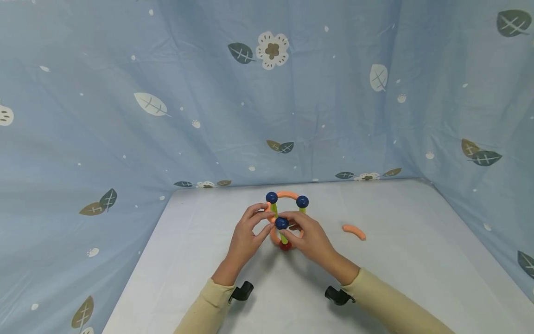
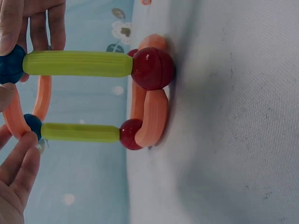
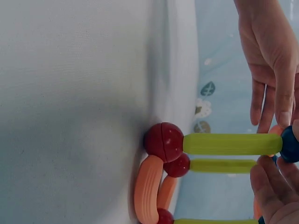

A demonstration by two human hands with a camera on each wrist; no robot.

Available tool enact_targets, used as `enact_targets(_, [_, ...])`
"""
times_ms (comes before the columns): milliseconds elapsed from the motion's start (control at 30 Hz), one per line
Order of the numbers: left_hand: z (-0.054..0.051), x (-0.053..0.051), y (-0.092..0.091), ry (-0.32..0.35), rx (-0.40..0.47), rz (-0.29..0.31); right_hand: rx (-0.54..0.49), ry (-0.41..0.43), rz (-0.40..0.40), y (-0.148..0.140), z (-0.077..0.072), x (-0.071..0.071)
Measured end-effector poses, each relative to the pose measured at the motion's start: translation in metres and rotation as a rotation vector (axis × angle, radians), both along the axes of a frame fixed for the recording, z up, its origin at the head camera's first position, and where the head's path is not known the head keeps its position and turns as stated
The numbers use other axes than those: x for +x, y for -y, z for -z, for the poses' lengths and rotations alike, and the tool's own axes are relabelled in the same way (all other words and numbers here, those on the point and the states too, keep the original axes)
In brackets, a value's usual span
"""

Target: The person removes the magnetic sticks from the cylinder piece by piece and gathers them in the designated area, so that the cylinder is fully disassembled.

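Both hands work at the top of a frame of balls and rods standing on the table. My right hand (image 1: 310,234) pinches the front blue ball (image 1: 282,223) between thumb and finger. With its fingertips, my left hand (image 1: 246,236) holds a curved orange rod (image 2: 15,114) that runs from this ball to the back left blue ball (image 1: 271,197). A third blue ball (image 1: 302,202) tops the back right corner. Upright green rods (image 2: 79,64) join the blue balls to red balls (image 3: 163,142) below. Curved orange base rods (image 3: 148,189) link the red balls.
One loose curved orange rod (image 1: 353,232) lies on the white table (image 1: 400,278), right of the frame. A blue curtain (image 1: 200,125) with leaves and flowers hangs behind and along the sides. Each wrist wears a small black camera (image 1: 339,295).
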State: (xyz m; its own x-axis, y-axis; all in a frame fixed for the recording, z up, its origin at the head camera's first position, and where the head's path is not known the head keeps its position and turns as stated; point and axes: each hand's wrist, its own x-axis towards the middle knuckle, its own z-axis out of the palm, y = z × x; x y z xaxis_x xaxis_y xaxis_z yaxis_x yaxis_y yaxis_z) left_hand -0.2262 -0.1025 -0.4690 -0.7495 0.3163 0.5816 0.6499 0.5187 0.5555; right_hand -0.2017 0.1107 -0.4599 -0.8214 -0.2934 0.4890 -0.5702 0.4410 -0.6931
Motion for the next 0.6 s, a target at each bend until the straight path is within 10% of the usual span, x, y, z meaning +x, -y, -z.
enact_targets(600, [-0.0019,-0.0013,-0.0019,-0.055,-0.008,-0.002,0.045,0.012,0.017,0.0005,-0.0015,0.0003])
